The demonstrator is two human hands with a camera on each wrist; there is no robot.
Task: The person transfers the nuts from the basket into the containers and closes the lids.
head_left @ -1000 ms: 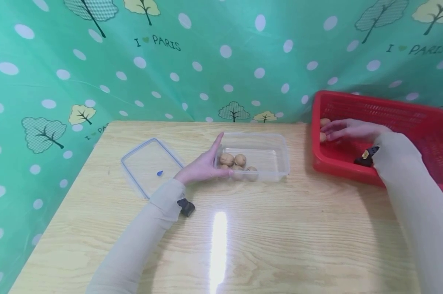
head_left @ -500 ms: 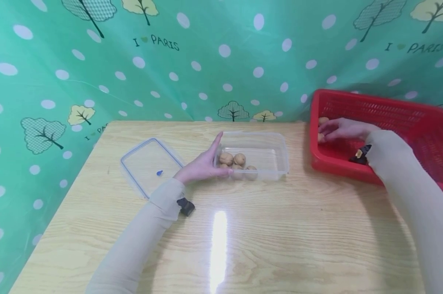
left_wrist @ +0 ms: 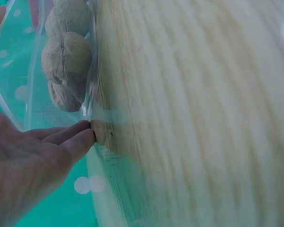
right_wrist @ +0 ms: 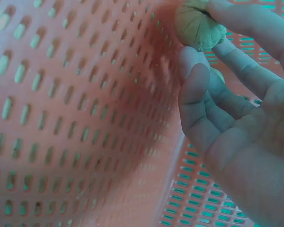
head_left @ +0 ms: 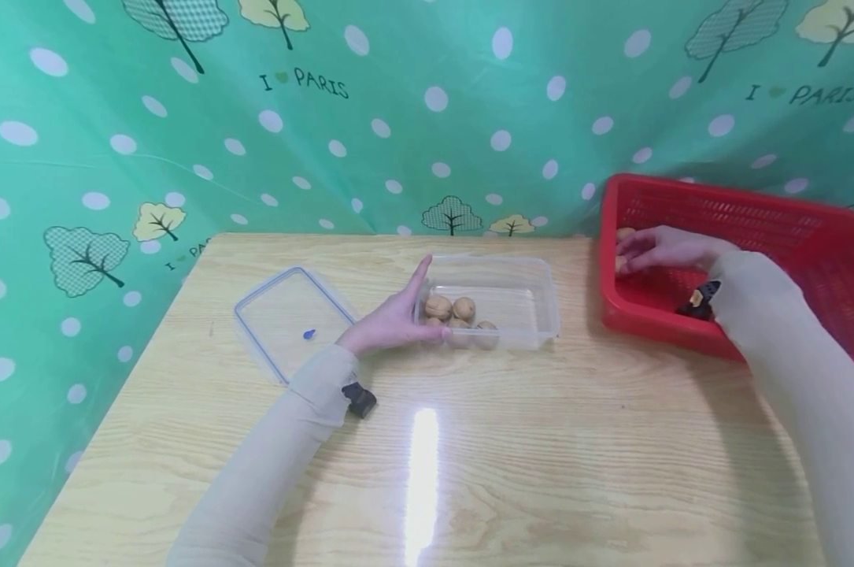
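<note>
My left hand (head_left: 393, 317) holds the left end of a clear plastic container (head_left: 522, 340), thumb along the near side and fingers at the end wall. Several walnuts (head_left: 438, 307) lie together in that end; in the left wrist view, walnuts (left_wrist: 66, 54) show through the wall above my fingertips. Inside the red basket (head_left: 671, 335), my right hand (head_left: 671, 247) pinches a walnut (right_wrist: 196, 26) between thumb and fingers, close to the basket's left wall. Another walnut (head_left: 625, 234) sits just behind it in the left corner, partly covered by the fingers.
A clear lid with a blue seal (head_left: 278, 295) lies on the wooden table (head_left: 540, 457), left of the container, partly behind the left forearm. A small blue piece (head_left: 309, 335) shows on the lid. A green patterned cloth (head_left: 370, 118) hangs behind the table.
My right hand and wrist have shifted slightly left, and the fingers have settled on the walnut by the basket wall. The left hand and container stay in place.
</note>
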